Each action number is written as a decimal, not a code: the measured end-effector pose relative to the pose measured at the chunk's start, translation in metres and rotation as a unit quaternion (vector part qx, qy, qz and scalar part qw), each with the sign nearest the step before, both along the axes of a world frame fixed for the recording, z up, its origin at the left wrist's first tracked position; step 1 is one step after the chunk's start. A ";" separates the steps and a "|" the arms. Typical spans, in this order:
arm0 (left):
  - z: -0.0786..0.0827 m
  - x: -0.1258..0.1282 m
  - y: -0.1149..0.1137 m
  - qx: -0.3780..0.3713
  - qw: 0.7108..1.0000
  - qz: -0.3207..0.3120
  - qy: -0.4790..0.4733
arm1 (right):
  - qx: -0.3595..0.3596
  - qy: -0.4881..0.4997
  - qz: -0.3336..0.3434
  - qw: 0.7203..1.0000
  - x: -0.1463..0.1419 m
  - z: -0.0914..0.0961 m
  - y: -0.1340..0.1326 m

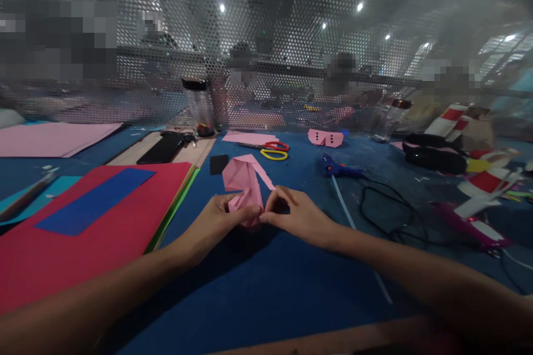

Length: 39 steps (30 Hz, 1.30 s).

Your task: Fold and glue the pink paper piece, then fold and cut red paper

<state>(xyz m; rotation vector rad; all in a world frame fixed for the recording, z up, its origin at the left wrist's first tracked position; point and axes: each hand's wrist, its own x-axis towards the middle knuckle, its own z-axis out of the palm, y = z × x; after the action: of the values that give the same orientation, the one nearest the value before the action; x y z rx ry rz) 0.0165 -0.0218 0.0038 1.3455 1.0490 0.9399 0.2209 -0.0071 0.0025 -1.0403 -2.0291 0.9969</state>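
The left hand point(222, 216) pinches a folded pale-pink paper form point(245, 175) over the dark-blue bench point(233, 299); the right hand point(302, 215) curls its fingertips to the form's right side, whether pinching I cannot tell. Too hard a thumb press could crush the thin creases, and a rightward forearm sweep could catch the blue glue gun point(343, 169) by its looping black cord point(403, 202).

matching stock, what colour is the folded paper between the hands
The creased, folded paper is pink, clearest in the head view.
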 end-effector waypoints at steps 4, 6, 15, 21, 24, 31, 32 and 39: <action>0.000 0.000 0.000 0.000 1.000 0.001 0.021 | -0.016 0.021 0.005 1.000 0.000 0.001 -0.001; -0.001 0.000 0.001 0.010 0.999 -0.004 0.031 | -0.024 0.031 0.009 0.999 0.000 0.001 -0.002; -0.001 -0.001 0.001 0.042 0.998 -0.001 0.041 | 0.003 -0.004 0.000 1.000 0.001 0.000 -0.001; 0.000 -0.003 0.000 0.047 0.997 0.025 0.048 | 0.018 -0.046 0.011 0.999 0.001 0.000 0.000; 0.003 -0.002 0.000 0.045 0.997 0.037 0.055 | 0.011 -0.069 0.038 0.997 0.000 0.001 -0.001; 0.000 -0.002 0.001 0.041 0.996 0.039 0.069 | -0.017 -0.048 0.066 0.997 0.001 -0.001 -0.001; -0.001 -0.003 0.001 0.039 0.996 0.038 0.071 | -0.012 -0.051 0.063 0.997 0.001 0.000 -0.001; 0.001 -0.001 -0.001 0.027 0.997 0.027 0.068 | 0.013 -0.089 0.035 0.995 -0.001 0.002 -0.004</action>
<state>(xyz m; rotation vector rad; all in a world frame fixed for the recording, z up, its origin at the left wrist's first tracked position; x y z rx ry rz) 0.0154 -0.0231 0.0047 1.4497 1.1755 0.9317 0.2204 -0.0111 0.0043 -1.0829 -2.2306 0.9387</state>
